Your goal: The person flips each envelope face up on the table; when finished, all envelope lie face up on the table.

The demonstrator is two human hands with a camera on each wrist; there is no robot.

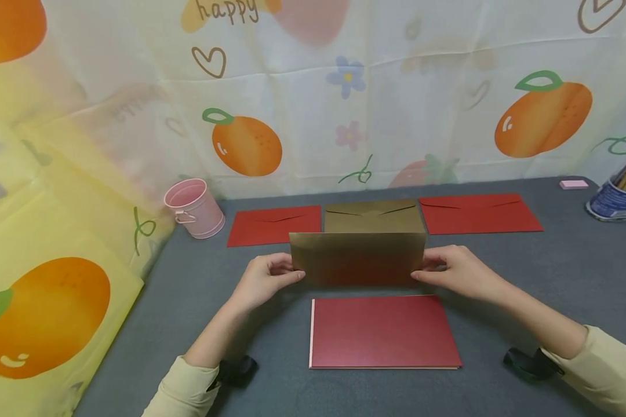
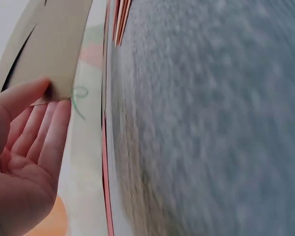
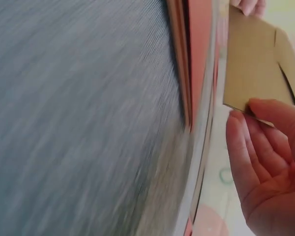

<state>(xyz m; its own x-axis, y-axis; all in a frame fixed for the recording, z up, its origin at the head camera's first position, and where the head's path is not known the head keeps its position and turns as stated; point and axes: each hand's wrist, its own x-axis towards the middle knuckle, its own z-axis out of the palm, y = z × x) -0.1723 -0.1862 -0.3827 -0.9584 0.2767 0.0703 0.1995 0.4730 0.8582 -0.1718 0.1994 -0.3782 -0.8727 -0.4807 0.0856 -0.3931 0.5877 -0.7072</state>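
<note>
A gold envelope (image 1: 357,260) is held up off the table, its broad face tilted toward the head camera. My left hand (image 1: 265,280) pinches its left end between thumb and fingers; my right hand (image 1: 451,270) does the same at the right end. In the left wrist view, the thumb of the left hand (image 2: 27,152) lies on the flap side of the envelope (image 2: 54,59). The right wrist view shows the right hand (image 3: 270,157) gripping a lower corner of it (image 3: 253,64). Nearer me, a stack of red envelopes (image 1: 383,333) lies flat on the table.
Behind the held envelope lie a red envelope (image 1: 275,226), a gold one (image 1: 374,215) and another red one (image 1: 480,214) in a row. A pink bucket (image 1: 195,208) stands at the back left. An eraser-like pink block (image 1: 574,185) and a pencil cup (image 1: 617,201) are at the back right.
</note>
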